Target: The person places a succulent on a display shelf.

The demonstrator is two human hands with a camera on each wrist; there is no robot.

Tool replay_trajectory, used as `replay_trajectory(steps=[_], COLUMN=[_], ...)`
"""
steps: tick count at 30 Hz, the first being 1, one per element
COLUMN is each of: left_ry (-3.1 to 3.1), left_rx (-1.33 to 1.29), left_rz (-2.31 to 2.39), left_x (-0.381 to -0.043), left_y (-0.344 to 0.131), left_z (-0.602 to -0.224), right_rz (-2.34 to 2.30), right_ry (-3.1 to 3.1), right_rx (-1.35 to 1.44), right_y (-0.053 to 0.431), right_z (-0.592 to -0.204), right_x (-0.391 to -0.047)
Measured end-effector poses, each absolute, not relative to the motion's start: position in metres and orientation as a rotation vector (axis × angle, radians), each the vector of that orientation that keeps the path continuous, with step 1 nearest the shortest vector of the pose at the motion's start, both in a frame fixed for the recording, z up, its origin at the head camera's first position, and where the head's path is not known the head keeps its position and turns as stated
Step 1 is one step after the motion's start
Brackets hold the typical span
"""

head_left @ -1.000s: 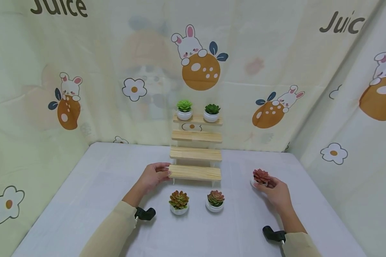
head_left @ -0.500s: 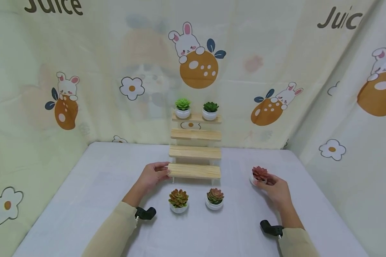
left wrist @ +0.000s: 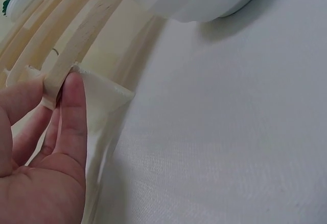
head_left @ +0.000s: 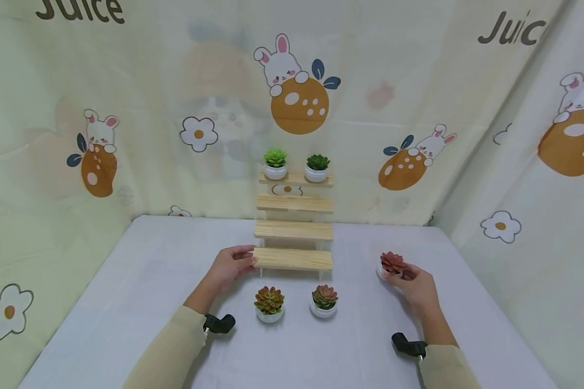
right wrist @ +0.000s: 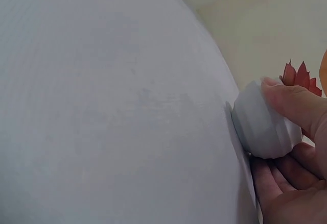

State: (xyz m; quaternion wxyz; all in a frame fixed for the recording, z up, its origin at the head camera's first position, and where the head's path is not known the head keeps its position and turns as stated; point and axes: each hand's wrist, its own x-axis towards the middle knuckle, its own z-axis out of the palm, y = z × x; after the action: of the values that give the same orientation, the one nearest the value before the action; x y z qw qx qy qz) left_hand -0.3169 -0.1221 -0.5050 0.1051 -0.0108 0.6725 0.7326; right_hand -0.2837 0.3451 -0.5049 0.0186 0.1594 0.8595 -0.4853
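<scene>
A four-tier wooden plant stand [head_left: 293, 259] stands at the middle of the table. My left hand [head_left: 230, 268] pinches the left end of its lowest board [left wrist: 60, 75] between thumb and fingers, as the left wrist view shows. Off to the right, my right hand [head_left: 418, 289] grips a red succulent [head_left: 392, 262] by its white pot [right wrist: 265, 122], thumb on one side and fingers on the other. The pot's base is right at the tabletop. In front of the stand sit a brown-green succulent [head_left: 269, 301] and a pinkish-green succulent [head_left: 324, 298], both in white pots.
On the top board stand a bright green succulent [head_left: 275, 162] and a dark green succulent [head_left: 317, 166] in white pots. A white cloth covers the table [head_left: 141, 281]. Behind it hangs a cream curtain [head_left: 233, 70] printed with rabbits and flowers.
The head view has shifted slightly. Both hands keep their holds on the stand and the red succulent's pot, and the other plants stay where they were.
</scene>
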Motion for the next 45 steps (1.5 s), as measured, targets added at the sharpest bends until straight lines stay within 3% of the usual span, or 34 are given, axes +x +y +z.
replay_trajectory(steps=[32, 45], left_ry=[1.967, 1.999], left_rx=[0.015, 0.005], left_rz=[2.163, 2.14], left_x=[-0.315, -0.318], left_y=[-0.123, -0.124], left_z=[-0.503, -0.507], right_rz=[-1.647, -1.674], right_ry=[2.722, 2.694], right_rx=[0.516, 0.353], right_y=[0.336, 0.313], right_z=[-0.509, -0.493], right_x=[-0.285, -0.291])
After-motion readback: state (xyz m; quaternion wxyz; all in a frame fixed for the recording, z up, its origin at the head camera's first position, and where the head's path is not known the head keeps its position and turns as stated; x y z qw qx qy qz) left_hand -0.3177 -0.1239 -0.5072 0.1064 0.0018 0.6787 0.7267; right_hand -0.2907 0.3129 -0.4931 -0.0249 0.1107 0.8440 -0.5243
